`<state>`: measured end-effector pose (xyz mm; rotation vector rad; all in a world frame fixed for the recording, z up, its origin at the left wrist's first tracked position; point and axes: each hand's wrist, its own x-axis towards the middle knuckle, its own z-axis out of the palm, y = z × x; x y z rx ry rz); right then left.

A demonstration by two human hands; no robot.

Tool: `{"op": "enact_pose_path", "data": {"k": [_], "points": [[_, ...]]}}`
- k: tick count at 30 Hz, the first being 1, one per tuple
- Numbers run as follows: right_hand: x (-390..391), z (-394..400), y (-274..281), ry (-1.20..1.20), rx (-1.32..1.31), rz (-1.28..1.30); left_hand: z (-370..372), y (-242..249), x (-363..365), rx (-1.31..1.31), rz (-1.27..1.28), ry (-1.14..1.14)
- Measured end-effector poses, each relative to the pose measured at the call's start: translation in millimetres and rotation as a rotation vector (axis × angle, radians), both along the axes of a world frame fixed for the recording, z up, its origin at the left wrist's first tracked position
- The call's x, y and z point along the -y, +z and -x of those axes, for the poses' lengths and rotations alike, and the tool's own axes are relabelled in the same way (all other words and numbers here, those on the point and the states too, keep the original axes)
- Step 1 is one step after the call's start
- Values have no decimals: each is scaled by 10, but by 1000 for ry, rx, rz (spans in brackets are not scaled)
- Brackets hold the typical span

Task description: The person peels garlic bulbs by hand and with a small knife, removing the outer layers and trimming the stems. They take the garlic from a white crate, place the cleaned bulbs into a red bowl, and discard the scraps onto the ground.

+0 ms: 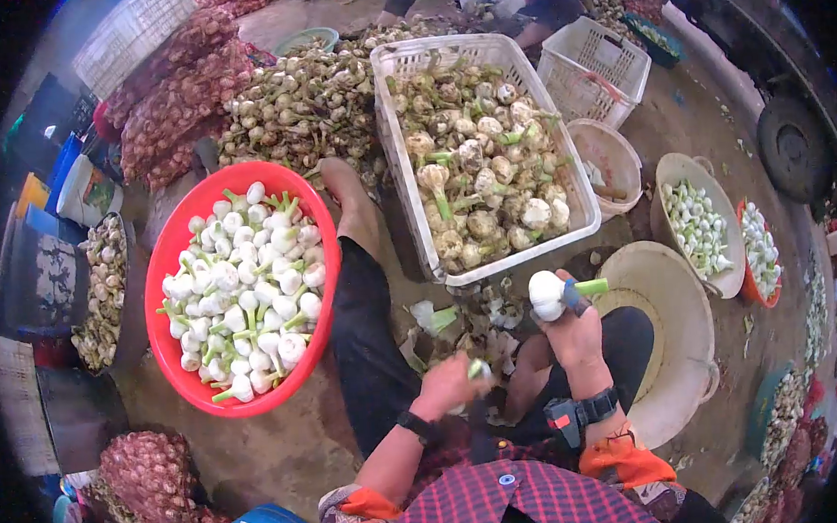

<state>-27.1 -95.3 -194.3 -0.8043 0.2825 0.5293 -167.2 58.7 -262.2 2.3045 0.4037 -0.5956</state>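
My right hand (576,336) is closed round a white, peeled garlic bulb (546,295) whose short green stem points right; something blue covers part of the fingers. Lower and to the left, my left hand (452,386) is closed and slightly blurred. A small whitish-green piece (479,368) shows at its fingertips, too smeared to name. Between my legs lie garlic skins and a cut leaf piece (433,318). Ahead stands a white plastic crate (524,258) of unpeeled garlic bulbs (481,181). At left a red basin (162,349) holds cleaned white bulbs (247,282).
A cream tub (686,331) stands by my right knee. Beyond it are another tub (667,174) of white garlic and a white bucket (613,154). Unpeeled garlic (299,111) is heaped ahead near red mesh sacks (188,103). Another person (547,4) sits at the back.
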Motion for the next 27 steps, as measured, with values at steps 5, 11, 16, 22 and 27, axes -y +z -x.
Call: {"op": "enact_pose_path", "data": {"k": [5,11,16,22,27], "points": [[-921,-130,328,63,214,17,-114,359,-34,243,31,146],[-1831,-61,756,682,1103,378,-212,67,-234,466,429,642],[-1609,-940,176,253,1117,1072,-231,35,-325,269,811,867],[-1804,-967,35,727,1293,1616,-289,304,-349,240,1368,1139],[-1657,-1123,-546,363,1313,1071,-185,280,-521,415,1287,1212]]}}
